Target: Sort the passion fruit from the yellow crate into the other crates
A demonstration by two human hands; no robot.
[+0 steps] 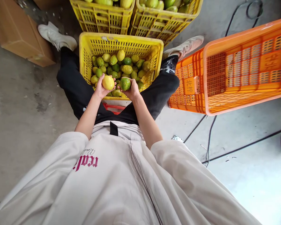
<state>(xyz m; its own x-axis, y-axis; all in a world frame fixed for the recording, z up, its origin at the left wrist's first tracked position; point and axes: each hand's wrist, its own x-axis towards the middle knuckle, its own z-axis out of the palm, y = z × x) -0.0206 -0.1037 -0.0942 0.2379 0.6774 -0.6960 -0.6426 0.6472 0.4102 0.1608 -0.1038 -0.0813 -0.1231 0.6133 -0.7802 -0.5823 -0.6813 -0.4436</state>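
Note:
My left hand [101, 87] is closed round a yellow lemon [108, 82], holding it above the near side of a yellow plastic crate [121, 37]. In my right hand [132, 89] rests a green lemon [125, 84], gripped by the fingers at its side and underneath. The two fruits are held side by side, a small gap apart. Below them the crate holds many loose lemons [127, 69], some yellow and some green, piled on its floor. My hands hide part of the pile near the crate's close wall.
Two more yellow crates [102, 17] of fruit stand beyond. An orange crate [189, 90] lies tipped on its side at the right, its opening facing right. A cardboard box [18, 31] is at the left. Black cables [209, 137] run over the concrete floor.

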